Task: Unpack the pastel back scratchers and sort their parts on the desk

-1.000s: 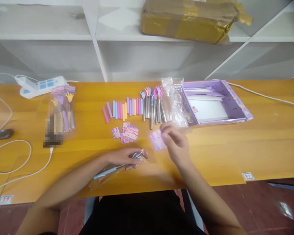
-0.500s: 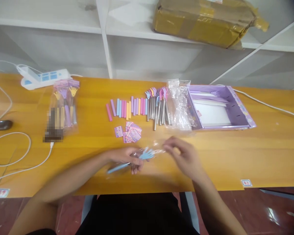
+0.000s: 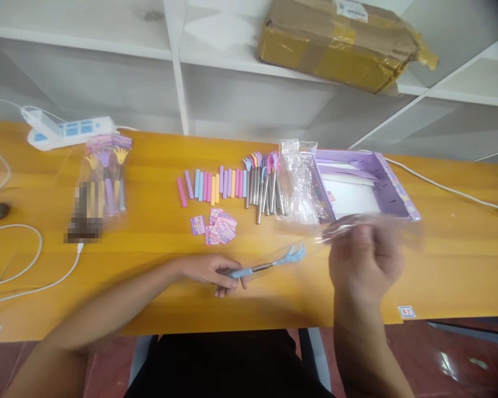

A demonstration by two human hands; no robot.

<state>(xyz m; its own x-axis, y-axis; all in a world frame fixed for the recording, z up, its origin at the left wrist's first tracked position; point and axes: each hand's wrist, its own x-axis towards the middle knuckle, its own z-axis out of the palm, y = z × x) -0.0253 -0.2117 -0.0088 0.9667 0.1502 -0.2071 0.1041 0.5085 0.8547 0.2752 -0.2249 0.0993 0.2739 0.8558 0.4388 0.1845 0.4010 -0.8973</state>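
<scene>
My left hand (image 3: 211, 272) is closed around the blue handle of a hand-shaped back scratcher (image 3: 261, 267). Its metal rod and light-blue claw point right and slightly upward over the desk. Off to the right, my right hand (image 3: 361, 262) is blurred, its fingers closed on a clear plastic bag (image 3: 336, 226) that streaks out on both sides. Beyond my hands lie printed cards (image 3: 222, 231), a row of coloured handle sleeves (image 3: 213, 185) and several metal back scratchers (image 3: 265, 185) with coloured claws. A pile of clear bags (image 3: 301, 188) is beside them.
A purple open box (image 3: 398, 185) stands at the right, behind my right hand. Packed back scratchers (image 3: 110, 188) lie at the left, by a power strip (image 3: 72, 131) and white cables. On the shelf above sits a taped carton (image 3: 336, 44).
My right hand has swept right with the clear bag, away from the back scratcher. The back scratcher has shifted right in my left hand, its claw now farther from my fingers.
</scene>
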